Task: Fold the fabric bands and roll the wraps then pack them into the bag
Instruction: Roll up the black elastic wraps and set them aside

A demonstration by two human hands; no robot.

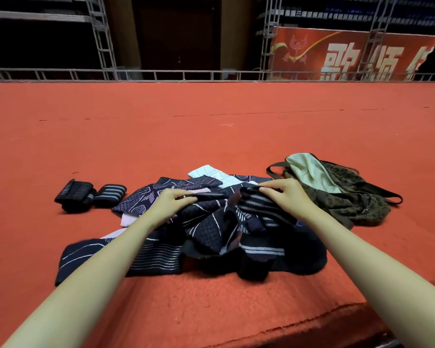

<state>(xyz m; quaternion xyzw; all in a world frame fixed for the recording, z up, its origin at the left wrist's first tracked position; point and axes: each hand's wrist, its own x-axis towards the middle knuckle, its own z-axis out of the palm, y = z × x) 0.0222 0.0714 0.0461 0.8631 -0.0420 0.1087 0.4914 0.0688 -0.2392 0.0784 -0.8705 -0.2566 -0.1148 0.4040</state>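
A heap of dark, white-striped fabric bands (209, 227) lies on the red carpet in front of me. My left hand (172, 203) pinches the top edge of one dark band on the heap's left side. My right hand (285, 194) pinches a striped band (255, 200) at the heap's upper right, lifting its edge. One long band (156, 257) stretches out flat to the lower left. Two rolled striped wraps (89, 195) rest side by side to the left of the heap. An olive patterned bag (342, 192) with a pale lining lies open to the right.
The red carpet (211, 126) spreads wide beyond the heap. Its front edge (324, 320) drops off at the lower right. A metal truss railing (211, 75) and a red banner (349, 54) stand far behind.
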